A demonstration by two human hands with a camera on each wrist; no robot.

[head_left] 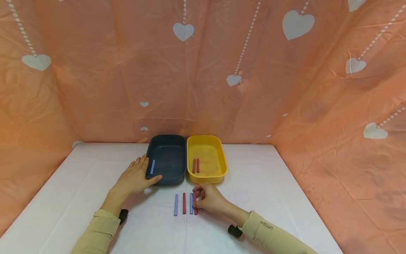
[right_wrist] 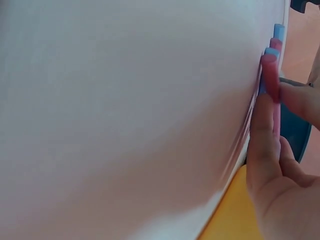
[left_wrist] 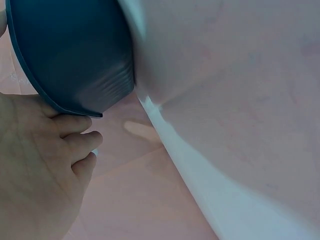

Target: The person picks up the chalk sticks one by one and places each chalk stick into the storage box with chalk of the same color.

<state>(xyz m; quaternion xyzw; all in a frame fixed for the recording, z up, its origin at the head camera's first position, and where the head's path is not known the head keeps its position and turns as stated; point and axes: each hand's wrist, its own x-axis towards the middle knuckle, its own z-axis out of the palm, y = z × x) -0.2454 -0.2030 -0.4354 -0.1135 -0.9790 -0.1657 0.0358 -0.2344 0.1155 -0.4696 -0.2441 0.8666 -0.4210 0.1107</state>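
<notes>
My right hand (head_left: 210, 198) pinches a red chalk stick (head_left: 195, 206) between thumb and fingers, close over the white table. In the right wrist view the held red stick (right_wrist: 270, 75) slants at the fingertips. Right beside it lies a blue chalk stick (head_left: 191, 203), then another red stick (head_left: 184, 203) and another blue stick (head_left: 176, 204) further left. My left hand (head_left: 134, 178) rests on the left front corner of a dark blue tray (head_left: 169, 181), fingers extended along its side and thumb at the front rim. In the left wrist view, fingertips touch the tray's rim (left_wrist: 75, 112).
Inside the dark tray lies one blue chalk stick (head_left: 152, 167). A yellow tray (head_left: 209, 179) stands against its right side, with two red chalk sticks (head_left: 196, 165) in it. An orange curtain (head_left: 203, 106) with white hearts hangs behind the white table (head_left: 253, 183).
</notes>
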